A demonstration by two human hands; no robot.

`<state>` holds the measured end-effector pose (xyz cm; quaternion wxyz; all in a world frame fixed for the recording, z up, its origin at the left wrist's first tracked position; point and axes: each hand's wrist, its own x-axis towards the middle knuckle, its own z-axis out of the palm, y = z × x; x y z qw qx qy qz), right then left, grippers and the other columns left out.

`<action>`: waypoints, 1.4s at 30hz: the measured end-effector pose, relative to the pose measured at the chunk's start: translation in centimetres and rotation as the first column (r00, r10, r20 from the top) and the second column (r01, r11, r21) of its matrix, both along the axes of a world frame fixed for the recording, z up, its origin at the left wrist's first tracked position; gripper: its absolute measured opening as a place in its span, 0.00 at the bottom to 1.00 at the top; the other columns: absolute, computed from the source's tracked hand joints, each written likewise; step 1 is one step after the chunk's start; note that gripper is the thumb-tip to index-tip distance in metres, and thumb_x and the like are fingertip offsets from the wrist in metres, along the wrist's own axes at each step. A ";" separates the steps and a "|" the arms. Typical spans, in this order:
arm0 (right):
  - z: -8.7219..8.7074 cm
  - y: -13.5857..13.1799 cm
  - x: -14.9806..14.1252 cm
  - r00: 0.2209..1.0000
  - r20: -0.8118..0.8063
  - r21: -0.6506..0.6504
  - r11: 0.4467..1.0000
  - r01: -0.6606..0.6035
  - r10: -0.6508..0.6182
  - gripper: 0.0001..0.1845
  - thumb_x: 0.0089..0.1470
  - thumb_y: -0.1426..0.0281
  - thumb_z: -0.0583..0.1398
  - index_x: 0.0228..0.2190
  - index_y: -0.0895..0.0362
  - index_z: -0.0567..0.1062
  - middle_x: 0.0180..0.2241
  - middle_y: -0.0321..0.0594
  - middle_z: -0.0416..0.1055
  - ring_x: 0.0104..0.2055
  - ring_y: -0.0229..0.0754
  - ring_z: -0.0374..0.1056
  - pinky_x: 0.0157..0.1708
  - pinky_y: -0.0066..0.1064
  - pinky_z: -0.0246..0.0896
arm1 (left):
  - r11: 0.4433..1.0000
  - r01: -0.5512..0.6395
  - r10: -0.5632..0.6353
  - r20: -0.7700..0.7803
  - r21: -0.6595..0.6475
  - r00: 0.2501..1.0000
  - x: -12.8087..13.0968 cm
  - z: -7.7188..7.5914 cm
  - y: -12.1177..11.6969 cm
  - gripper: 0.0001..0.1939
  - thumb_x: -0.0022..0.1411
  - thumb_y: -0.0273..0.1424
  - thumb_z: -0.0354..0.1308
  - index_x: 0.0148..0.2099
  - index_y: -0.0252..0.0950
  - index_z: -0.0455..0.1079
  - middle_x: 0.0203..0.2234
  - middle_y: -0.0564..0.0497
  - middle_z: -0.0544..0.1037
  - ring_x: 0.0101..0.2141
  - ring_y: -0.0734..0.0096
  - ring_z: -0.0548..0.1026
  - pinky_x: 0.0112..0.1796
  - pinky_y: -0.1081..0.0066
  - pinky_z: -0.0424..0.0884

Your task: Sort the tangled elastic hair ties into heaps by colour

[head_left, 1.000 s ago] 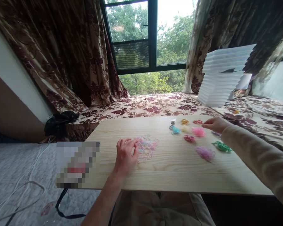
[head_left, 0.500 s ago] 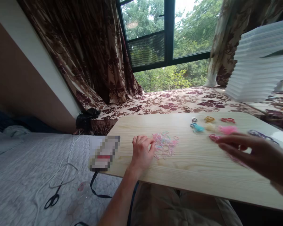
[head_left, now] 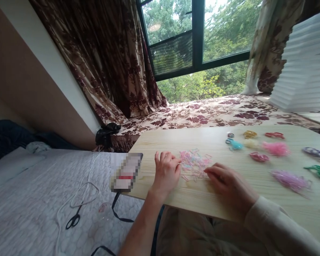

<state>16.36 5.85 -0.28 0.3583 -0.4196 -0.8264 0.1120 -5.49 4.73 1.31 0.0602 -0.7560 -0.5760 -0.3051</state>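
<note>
1. Left hand (head_left: 165,175): fingers curled, 9 o'clock of mixed bands (head_left: 193,160) on surface (head_left: 160,140); grip can't tell.
2. Right hand (head_left: 230,183): fingertips together, 4 o'clock of mixed bands; grip can't tell.
3. Risks: tangles could drag extras; sleeve (head_left: 269,217) sweep could scatter purple bands (head_left: 290,180), 3 o'clock of right hand.
4. Change: right hand moved from dark pink bands (head_left: 259,157) to mixed bands.

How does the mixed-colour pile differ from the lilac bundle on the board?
The mixed-colour pile blends pinks and pale blue; the lilac bundle is one colour. The mixed-colour pile is loosely scattered, while the lilac bundle is bunched and elongated. The mixed-colour pile lies between the left hand and right hand; the lilac bundle lies apart from both. Both rest on the board.
</note>
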 end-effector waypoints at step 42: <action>-0.3 0.0 -0.2 0.996 0.088 -0.003 0.999 0.035 -0.034 0.14 0.57 0.69 0.52 0.32 0.55 0.78 0.32 0.42 0.75 0.34 0.42 0.71 0.33 0.32 0.65 | 0.924 0.147 -0.208 -0.139 -0.353 0.968 2.7 2.7 0.9 0.08 0.58 0.27 0.54 0.30 0.38 0.74 0.37 0.48 0.77 0.49 0.58 0.68 0.59 0.47 0.54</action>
